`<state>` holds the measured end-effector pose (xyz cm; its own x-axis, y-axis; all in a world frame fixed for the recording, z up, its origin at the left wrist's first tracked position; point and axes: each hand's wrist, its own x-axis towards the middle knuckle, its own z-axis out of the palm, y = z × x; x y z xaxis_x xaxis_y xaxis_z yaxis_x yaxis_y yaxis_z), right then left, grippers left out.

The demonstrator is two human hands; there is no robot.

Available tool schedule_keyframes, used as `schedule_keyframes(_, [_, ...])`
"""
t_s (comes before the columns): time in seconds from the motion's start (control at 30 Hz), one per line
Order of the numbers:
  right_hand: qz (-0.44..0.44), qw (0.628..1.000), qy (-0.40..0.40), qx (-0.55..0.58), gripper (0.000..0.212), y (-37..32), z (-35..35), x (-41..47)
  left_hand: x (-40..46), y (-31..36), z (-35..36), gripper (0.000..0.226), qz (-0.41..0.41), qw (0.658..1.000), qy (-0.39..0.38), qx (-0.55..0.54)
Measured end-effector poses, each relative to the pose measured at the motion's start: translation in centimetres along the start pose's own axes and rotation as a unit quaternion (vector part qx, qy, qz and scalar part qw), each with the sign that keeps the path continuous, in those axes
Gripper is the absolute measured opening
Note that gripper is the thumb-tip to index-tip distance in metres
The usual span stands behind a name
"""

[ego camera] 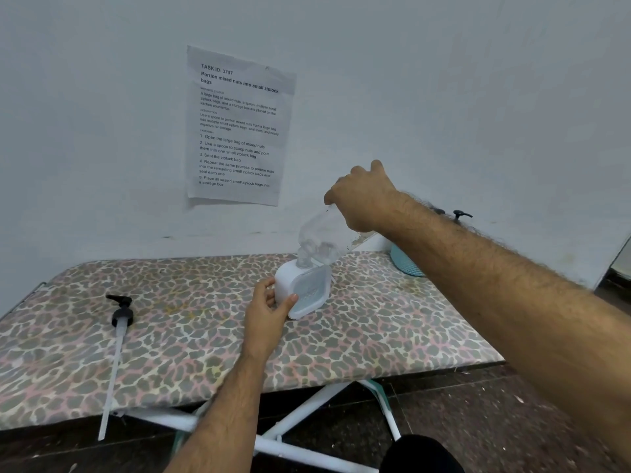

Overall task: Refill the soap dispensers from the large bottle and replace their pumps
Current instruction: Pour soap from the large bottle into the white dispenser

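Observation:
A white soap dispenser (302, 291) with a pale blue front panel stands near the middle of the leopard-print table (170, 336). My left hand (269, 310) grips its near side with thumb and fingers. My right hand (362, 199) holds the base of a large clear bottle (319, 238), tipped neck-down with its mouth at the dispenser's top opening. A black pump (120, 312) with a long clear tube lies on the table at the left.
A printed sheet (239, 126) is taped to the wall behind. A teal round object (406, 262) and two black pump heads (461, 214) show behind my right forearm. White folding legs (300, 414) stand under the table.

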<state>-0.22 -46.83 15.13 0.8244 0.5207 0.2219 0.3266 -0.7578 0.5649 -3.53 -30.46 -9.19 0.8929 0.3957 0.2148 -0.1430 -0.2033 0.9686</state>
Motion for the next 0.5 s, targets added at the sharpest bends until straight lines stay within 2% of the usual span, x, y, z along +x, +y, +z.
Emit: schedule_keyframes(0.5, [-0.005,0.999,0.017,-0.038,0.045,-0.64,-0.36,0.32,0.01,-0.04,-0.07,0.055,0.007,1.0,0.0,-0.014])
